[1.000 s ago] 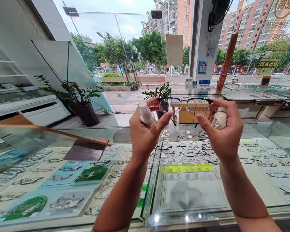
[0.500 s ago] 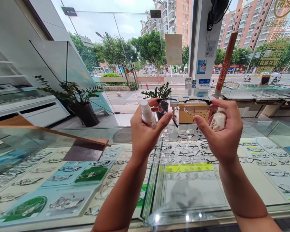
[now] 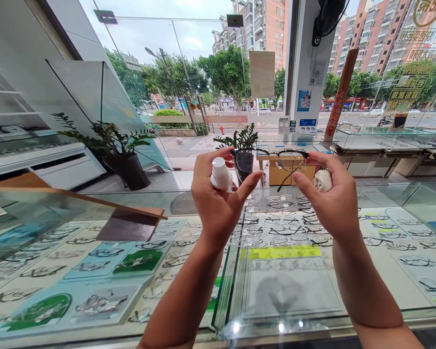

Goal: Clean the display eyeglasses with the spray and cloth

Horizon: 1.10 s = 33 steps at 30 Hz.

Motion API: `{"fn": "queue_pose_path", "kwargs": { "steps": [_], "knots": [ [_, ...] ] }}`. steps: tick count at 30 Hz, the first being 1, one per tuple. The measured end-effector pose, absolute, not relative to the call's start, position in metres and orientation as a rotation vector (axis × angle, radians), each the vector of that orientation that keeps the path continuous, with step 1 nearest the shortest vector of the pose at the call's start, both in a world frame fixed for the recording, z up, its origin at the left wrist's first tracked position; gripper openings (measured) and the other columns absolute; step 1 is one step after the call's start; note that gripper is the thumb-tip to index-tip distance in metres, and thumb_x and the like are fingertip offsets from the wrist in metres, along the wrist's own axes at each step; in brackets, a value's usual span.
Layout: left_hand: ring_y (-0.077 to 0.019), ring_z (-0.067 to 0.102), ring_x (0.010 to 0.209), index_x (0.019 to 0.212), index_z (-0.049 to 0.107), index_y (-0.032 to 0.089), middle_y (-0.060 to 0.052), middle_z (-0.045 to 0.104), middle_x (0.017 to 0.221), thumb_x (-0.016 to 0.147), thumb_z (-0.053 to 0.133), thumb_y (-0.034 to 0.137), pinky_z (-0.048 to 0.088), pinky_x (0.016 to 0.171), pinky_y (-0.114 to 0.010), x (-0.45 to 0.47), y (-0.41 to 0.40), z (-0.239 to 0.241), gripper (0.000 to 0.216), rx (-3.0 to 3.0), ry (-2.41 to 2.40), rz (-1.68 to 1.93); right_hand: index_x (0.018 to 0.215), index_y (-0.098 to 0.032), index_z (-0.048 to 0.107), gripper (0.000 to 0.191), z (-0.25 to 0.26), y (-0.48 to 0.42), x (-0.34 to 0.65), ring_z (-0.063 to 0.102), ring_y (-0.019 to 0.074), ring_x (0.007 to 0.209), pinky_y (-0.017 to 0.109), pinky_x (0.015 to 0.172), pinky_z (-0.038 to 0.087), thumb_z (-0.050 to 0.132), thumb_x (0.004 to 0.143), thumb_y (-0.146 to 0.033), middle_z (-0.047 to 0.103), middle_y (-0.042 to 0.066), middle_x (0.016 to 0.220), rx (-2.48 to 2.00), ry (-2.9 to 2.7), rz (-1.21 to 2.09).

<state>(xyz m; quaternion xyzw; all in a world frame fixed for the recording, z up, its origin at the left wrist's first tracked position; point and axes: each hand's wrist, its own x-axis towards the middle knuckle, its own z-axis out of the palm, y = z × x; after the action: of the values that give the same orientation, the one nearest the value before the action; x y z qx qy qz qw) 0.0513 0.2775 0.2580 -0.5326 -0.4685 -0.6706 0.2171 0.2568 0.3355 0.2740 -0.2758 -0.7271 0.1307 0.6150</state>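
Above the glass worktop [image 3: 287, 291] of an optician's shop, we held a pair of dark-rimmed glasses [image 3: 290, 153] level between both hands, lenses facing the street window. Our left hand [image 3: 220, 206] was closed round a small white spray bottle [image 3: 220, 175], gripped upright in the curled fingers, while its fingertips met the left end of the frame and the thumb stood out free below. Our right hand [image 3: 336, 201] pinched the right end of the frame from above, the thumb held apart underneath, and a crumpled pale cloth [image 3: 323, 180] was tucked against the palm. One temple arm of the glasses hung down and inward between the hands. The glasses were well clear of the worktop, under whose glass lay rows of display frames [image 3: 283, 228] on white and green cards. Behind, a large potted plant [image 3: 125, 160] stood on the floor at left, and a smaller potted plant [image 3: 242, 140] showed just beyond the glasses.
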Motion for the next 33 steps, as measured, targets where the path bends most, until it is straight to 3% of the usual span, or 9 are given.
{"fn": "queue_pose_path", "kwargs": {
  "steps": [15,24,28,33],
  "knots": [
    [-0.0299,0.073,0.114,0.13,0.065,0.022,-0.015,0.07,0.132,0.078,0.088,0.057,0.06,0.071,-0.029,0.048,0.295,0.256,0.067,-1.567,-1.228,-2.084,0.132,-0.029,0.063,0.043,0.265,0.333,0.246,0.065,0.0317,0.119,0.052,0.1,0.058,0.077,0.092,-0.037,0.068,0.008,0.124,-0.446,-1.588,-0.112],
    [-0.0317,0.068,0.125,0.137,0.06,0.021,-0.016,0.064,0.138,0.08,0.088,0.054,0.062,0.072,-0.028,0.054,0.298,0.252,0.071,-1.471,-1.137,-2.09,0.131,-0.026,0.065,0.044,0.266,0.335,0.245,0.067,0.0306,0.118,0.049,0.096,0.061,0.079,0.09,-0.035,0.069,0.009,0.123,-0.449,-1.588,0.124],
    [-0.0316,0.067,0.127,0.136,0.06,0.026,-0.013,0.063,0.139,0.078,0.091,0.047,0.062,0.069,-0.027,0.056,0.298,0.249,0.07,-1.454,-1.012,-2.073,0.124,-0.026,0.069,0.034,0.269,0.335,0.246,0.069,0.0291,0.115,0.046,0.093,0.063,0.077,0.092,-0.036,0.072,0.008,0.118,-0.44,-1.549,0.213],
    [-0.0326,0.066,0.13,0.139,0.057,0.025,-0.014,0.061,0.141,0.081,0.088,0.048,0.061,0.065,-0.025,0.057,0.298,0.247,0.069,-1.457,-1.003,-2.02,0.119,-0.028,0.073,0.027,0.271,0.334,0.248,0.071,0.0264,0.107,0.038,0.079,0.063,0.072,0.097,-0.043,0.073,0.006,0.112,-0.431,-1.515,0.28]
  ]
}}
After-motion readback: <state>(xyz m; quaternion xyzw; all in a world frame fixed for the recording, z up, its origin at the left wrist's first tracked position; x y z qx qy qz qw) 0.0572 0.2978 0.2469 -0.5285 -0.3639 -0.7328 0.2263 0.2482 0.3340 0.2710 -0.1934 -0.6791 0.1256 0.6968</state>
